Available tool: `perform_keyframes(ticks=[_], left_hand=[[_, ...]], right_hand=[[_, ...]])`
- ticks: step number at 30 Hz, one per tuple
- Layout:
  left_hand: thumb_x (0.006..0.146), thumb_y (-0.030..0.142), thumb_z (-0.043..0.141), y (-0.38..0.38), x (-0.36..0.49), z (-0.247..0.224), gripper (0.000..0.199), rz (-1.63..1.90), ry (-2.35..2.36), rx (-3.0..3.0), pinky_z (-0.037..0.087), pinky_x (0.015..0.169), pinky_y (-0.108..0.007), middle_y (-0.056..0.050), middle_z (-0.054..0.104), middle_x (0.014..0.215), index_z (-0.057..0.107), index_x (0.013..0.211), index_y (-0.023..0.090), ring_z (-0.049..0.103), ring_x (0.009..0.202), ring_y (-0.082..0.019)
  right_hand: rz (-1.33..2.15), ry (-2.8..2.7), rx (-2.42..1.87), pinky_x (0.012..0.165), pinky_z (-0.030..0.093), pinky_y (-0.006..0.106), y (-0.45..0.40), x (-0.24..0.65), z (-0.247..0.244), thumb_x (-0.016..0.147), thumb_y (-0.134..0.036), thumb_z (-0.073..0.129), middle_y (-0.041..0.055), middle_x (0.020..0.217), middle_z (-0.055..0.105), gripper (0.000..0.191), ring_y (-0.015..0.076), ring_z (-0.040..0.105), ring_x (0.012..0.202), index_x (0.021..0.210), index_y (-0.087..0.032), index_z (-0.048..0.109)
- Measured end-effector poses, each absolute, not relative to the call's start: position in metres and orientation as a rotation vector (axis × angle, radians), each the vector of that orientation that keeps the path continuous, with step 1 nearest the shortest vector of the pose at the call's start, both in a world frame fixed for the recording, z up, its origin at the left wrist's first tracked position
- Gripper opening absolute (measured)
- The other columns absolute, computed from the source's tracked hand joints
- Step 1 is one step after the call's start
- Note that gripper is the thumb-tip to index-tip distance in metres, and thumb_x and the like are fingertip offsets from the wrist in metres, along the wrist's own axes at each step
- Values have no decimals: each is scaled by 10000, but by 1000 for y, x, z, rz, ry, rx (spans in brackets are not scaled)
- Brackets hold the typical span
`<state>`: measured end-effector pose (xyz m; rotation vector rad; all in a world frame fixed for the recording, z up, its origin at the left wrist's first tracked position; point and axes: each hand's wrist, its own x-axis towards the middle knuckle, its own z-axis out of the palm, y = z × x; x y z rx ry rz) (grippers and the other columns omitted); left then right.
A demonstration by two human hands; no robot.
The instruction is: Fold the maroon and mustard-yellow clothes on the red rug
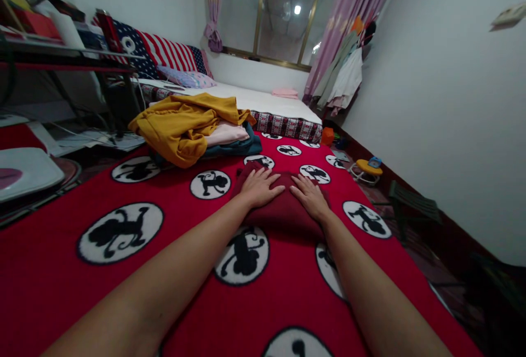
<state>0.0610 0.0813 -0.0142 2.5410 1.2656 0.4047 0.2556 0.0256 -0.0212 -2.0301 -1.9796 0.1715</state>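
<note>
First, at the far left, a desk carries a red thermos among other items. Rightward, on a red blanket patterned with black monkeys in white circles, sits a heap: a mustard garment on top, a pale pink cloth and a teal cloth under it. Just right of the heap and slightly nearer, a dark red folded cloth lies on the blanket. The left hand rests flat on its left part, fingers spread, grip released; the right hand presses its right part likewise, grasping nothing. Farther right, clothes hang by the wall, above a yellow stool.
</note>
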Motion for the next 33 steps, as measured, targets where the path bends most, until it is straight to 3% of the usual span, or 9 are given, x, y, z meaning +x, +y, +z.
perform_keyframes(ticks=[18, 23, 25, 29, 33], left_hand=[[918, 644, 338, 83, 61, -17, 641, 475, 1226, 2542, 146, 1187, -501, -62, 345, 1554, 457, 1427, 275, 246, 1450, -276], [897, 351, 523, 76, 55, -16, 392, 978, 1440, 2371, 290, 1155, -370, -91, 415, 1495, 627, 1249, 212, 379, 1371, -242], [859, 267, 560, 73, 50, -13, 384, 1157, 1662, 2241, 355, 1105, -405, -93, 445, 1454, 619, 1236, 228, 415, 1323, -269], [783, 314, 670, 76, 37, -11, 537, 1167, 1913, 2018, 420, 997, -494, -126, 560, 1289, 531, 1294, 229, 500, 1199, -334], [794, 266, 668, 86, 26, -12, 450, 1169, 1737, 1779, 493, 876, -387, -74, 694, 1024, 559, 1226, 207, 639, 975, -248]], right_hand=[[157, -1942, -1951, 1154, 177, 579, 29, 261, -30, 971, -443, 351, 55, 1566, 322, 495, 241, 243, 1458, 1436, -298, 433], [204, -1920, -1936, 1166, 145, 571, 28, 261, -30, 967, -433, 354, 54, 1575, 300, 501, 239, 204, 1471, 1435, -273, 437], [236, -1903, -1938, 1173, 124, 566, 27, 260, -29, 964, -446, 354, 51, 1575, 300, 511, 236, 193, 1474, 1433, -264, 441], [262, -1862, -1892, 1174, 118, 570, 27, 262, -30, 949, -454, 375, 53, 1558, 339, 504, 237, 221, 1466, 1404, -260, 474], [238, -1814, -1767, 1158, 203, 556, 24, 266, -34, 918, -435, 435, 104, 1481, 457, 469, 255, 342, 1412, 1309, -210, 563]])
